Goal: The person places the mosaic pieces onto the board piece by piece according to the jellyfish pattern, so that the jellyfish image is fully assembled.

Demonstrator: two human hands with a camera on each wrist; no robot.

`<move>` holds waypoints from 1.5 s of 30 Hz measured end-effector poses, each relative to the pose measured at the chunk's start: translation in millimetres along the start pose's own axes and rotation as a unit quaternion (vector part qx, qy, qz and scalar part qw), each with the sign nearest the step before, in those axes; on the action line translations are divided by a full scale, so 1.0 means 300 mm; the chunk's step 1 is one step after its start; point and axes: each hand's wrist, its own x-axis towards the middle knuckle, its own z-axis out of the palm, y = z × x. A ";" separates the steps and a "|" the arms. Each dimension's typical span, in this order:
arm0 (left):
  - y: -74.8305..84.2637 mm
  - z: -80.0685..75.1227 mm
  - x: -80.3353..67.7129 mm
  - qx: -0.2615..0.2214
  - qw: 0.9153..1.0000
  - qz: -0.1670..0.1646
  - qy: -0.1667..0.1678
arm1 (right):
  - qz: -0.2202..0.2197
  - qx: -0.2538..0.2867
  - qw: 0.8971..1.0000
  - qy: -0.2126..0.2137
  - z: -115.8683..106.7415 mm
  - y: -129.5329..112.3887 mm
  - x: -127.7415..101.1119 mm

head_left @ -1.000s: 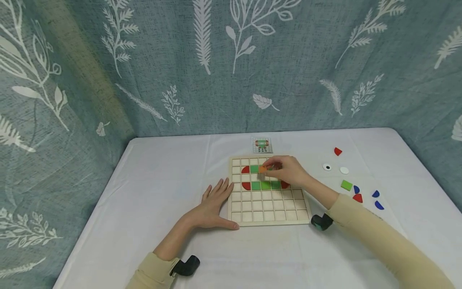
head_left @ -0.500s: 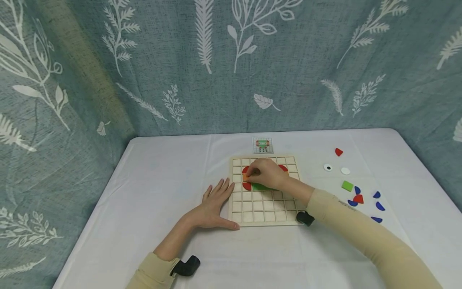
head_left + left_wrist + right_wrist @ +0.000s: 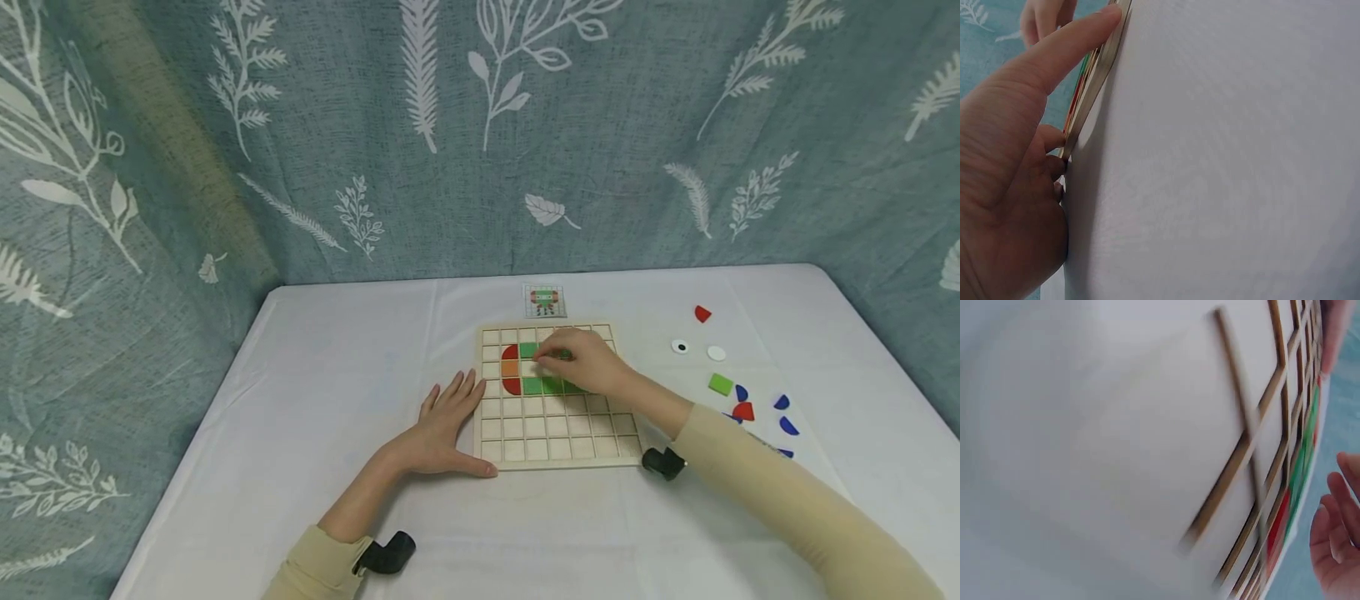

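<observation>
I am watching the head view show the right hand [image 3: 583, 365] hovering over the wooden grid board [image 3: 558, 437], fingers loosely curled and holding nothing, while the left hand [image 3: 442, 425] is lying flat and spread against the board's left edge, contact only the left wrist view confirms. The orange square [image 3: 510, 367], pinched half a second ago, is now sitting in the board's left column between two red pieces.

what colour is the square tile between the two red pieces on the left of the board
Orange: the square tile sits between the two red pieces in the wooden board; head view shows it best.
</observation>
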 end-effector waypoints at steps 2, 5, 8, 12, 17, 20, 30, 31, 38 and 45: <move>0.001 0.001 0.000 -0.002 1.000 -0.001 0.002 | 0.044 0.008 0.999 0.018 -0.039 0.022 -0.043; 0.000 0.002 -0.001 -0.004 1.000 0.000 0.004 | 0.104 -0.002 0.994 0.044 -0.103 0.072 -0.117; -0.001 0.004 -0.001 -0.004 1.000 0.002 0.005 | 0.141 -0.030 0.987 0.072 -0.171 0.127 -0.202; 0.000 0.004 0.000 -0.006 1.000 0.003 0.006 | 0.184 -0.072 0.975 0.099 -0.258 0.196 -0.316; 0.001 0.004 -0.003 -0.007 1.000 0.002 0.006 | 0.258 -0.087 0.958 0.090 -0.333 0.257 -0.413; 0.000 0.006 -0.005 -0.005 1.000 0.001 0.008 | 0.281 -0.088 0.953 0.075 -0.353 0.279 -0.435; 0.001 0.014 0.000 0.001 1.000 0.001 0.009 | 0.286 -0.090 0.951 0.070 -0.348 0.322 -0.433; 0.001 0.013 0.001 0.001 1.000 0.000 0.009 | 0.285 -0.091 0.952 0.072 -0.346 0.324 -0.431; 0.001 0.012 0.002 -0.001 1.000 -0.003 0.009 | 0.284 -0.094 0.950 0.094 -0.342 0.323 -0.423; 0.000 0.013 0.001 0.001 1.000 -0.001 0.009 | 0.297 -0.105 0.943 0.108 -0.346 0.323 -0.415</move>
